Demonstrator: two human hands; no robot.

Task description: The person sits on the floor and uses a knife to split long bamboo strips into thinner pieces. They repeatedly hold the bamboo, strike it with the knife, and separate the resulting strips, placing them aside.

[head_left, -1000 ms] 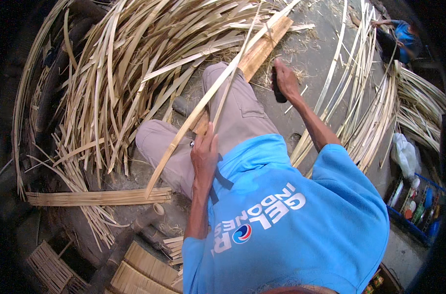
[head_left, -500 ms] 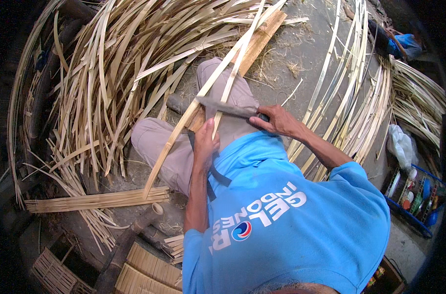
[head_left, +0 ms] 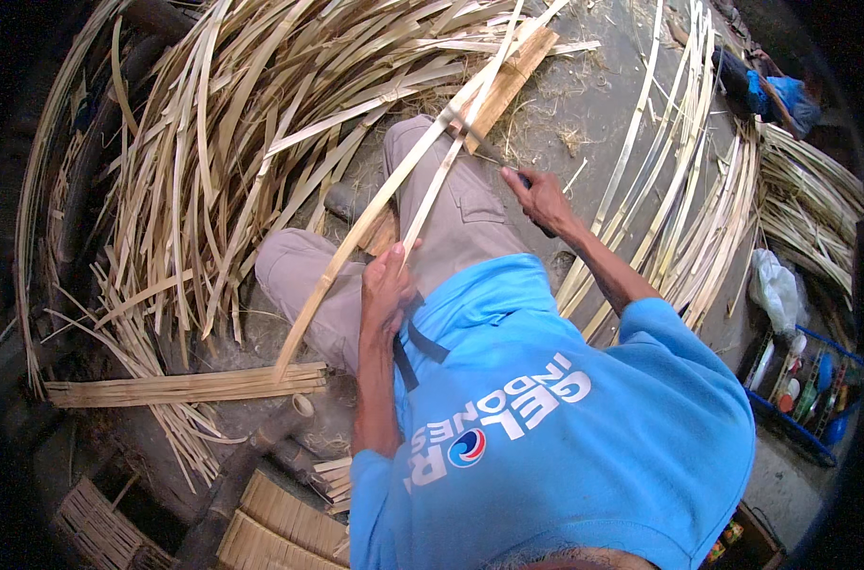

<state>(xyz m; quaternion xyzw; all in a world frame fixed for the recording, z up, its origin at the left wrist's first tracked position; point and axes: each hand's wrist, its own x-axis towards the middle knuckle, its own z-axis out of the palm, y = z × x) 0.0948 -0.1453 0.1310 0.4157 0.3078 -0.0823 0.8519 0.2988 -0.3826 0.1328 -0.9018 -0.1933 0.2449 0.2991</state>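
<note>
Soft, even daylight with only faint shadows and no glare fills the sharp centre, while the fisheye bends straight lines toward the rim, which blackens all round, heaviest from seven to eleven o'clock, with mild edge blur.

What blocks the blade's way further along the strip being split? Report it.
Nothing visible does. The right hand holds the blade's handle at the bamboo strip; the left hand grips the strip on the near side, behind the cut.

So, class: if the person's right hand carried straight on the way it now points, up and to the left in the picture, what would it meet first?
Probably the bamboo strips crossing the knee, where the knife blade held by the right hand already meets them. Beyond lies the wooden block. Depth is hard to judge.
</note>
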